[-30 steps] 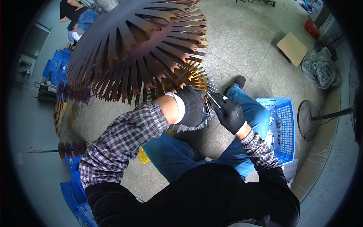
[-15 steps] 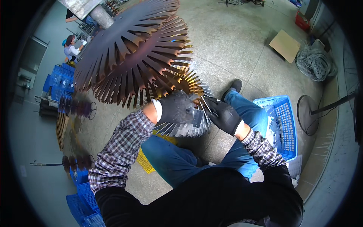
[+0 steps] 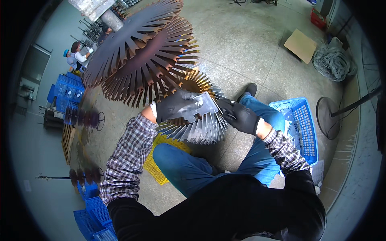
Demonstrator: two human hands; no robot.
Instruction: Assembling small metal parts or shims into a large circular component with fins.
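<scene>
My left hand point(image 3: 175, 106), in a dark glove, grips a flat grey metal plate point(image 3: 207, 105) with notched edges, held tilted over a slotted wheel. My right hand point(image 3: 241, 115), also gloved, is closed beside the plate's right edge; anything in its fingers is hidden. Below and around the hands, many thin silvery metal plates point(image 3: 201, 130) fan out from the wheel's rim. The wheel's yellowish slotted part point(image 3: 199, 82) shows just beyond my left hand. Above it stand large dark discs point(image 3: 140, 66) with forked, finger-like blades round their rims.
A blue basket point(image 3: 309, 130) with metal plates inside stands by my right leg. A yellow crate point(image 3: 155, 166) sits near my left knee. Blue crates point(image 3: 68, 88) are stacked at left, with co-workers point(image 3: 78, 54) beyond. Cardboard point(image 3: 300, 46) and coiled wire point(image 3: 331, 62) lie at far right.
My left hand has shifted left and turned the plate, so its broad face now shows. My right hand has moved slightly right and down.
</scene>
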